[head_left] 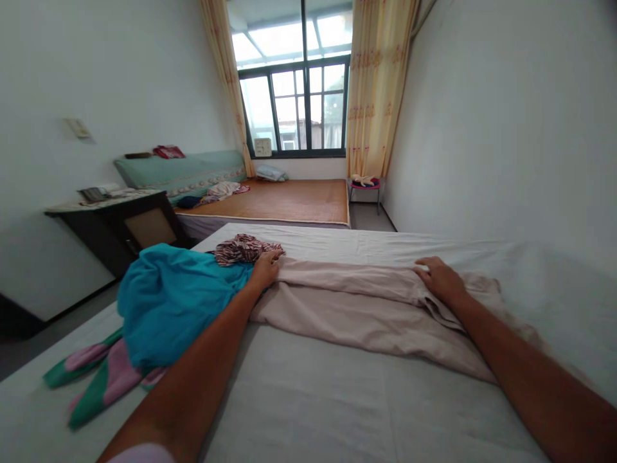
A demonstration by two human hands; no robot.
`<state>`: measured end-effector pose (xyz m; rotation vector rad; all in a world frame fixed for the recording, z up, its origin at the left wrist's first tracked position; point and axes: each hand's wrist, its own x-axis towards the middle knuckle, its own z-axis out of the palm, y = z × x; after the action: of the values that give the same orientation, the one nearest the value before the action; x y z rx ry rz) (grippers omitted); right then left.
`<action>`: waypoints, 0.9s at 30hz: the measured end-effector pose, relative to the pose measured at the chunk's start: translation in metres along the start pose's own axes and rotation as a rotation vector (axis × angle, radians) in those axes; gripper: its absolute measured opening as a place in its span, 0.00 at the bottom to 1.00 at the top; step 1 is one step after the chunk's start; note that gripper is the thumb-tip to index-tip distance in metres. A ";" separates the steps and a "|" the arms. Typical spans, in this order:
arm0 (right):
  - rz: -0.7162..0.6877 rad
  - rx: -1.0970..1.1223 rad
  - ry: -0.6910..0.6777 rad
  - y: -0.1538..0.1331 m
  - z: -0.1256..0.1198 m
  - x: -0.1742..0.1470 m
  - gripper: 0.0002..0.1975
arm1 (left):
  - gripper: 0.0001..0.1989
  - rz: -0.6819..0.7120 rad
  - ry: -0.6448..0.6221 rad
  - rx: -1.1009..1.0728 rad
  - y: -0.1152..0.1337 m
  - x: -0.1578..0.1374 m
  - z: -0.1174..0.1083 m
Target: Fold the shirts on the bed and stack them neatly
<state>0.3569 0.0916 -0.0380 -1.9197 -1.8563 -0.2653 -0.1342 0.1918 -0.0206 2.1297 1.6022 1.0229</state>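
Note:
A pair of beige trousers (pixel 337 308) lies stretched sideways across the white bed sheet, one leg partly over the other. My left hand (pixel 265 269) is closed on the left end of the upper leg. Farther right, my right hand (pixel 439 278) pinches the far edge of the cloth, where it bunches into folds. The trousers' right end is partly hidden behind my right forearm. Beside my left hand lie a bright blue garment (pixel 173 302) and a crumpled brown-and-white patterned cloth (pixel 245 249).
Pink-and-green cloth pieces (pixel 103 392) stick out from under the blue garment. Beyond the white bed sheet (pixel 308 399) stands a second bed with a brown mat (pixel 294 198). A dark cabinet (pixel 144 222) is at left, a small stool (pixel 365 185) by the curtain.

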 end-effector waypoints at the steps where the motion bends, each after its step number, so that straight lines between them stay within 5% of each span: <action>1: -0.036 0.018 0.024 -0.003 -0.002 -0.002 0.19 | 0.25 0.028 0.022 0.020 0.002 -0.001 -0.002; 4: -0.221 0.114 -0.070 -0.014 -0.006 -0.013 0.20 | 0.23 0.093 0.097 0.099 0.013 -0.005 -0.014; 7: -0.340 0.171 -0.238 -0.023 -0.001 -0.025 0.21 | 0.19 0.005 -0.024 0.154 0.023 -0.013 -0.031; 13: -0.329 0.170 -0.245 -0.019 0.014 -0.030 0.23 | 0.13 -0.135 -0.330 0.301 0.036 -0.048 -0.053; 19: -0.296 0.145 -0.248 -0.017 0.012 -0.030 0.23 | 0.13 -0.094 -0.322 0.611 0.045 -0.095 -0.057; 27: -0.274 0.116 -0.267 -0.017 0.014 -0.031 0.23 | 0.10 -0.083 -0.349 0.613 0.029 -0.128 -0.087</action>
<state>0.3356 0.0698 -0.0613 -1.6880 -2.2590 0.0166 -0.1895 0.0480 0.0112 2.3958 1.9610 0.1042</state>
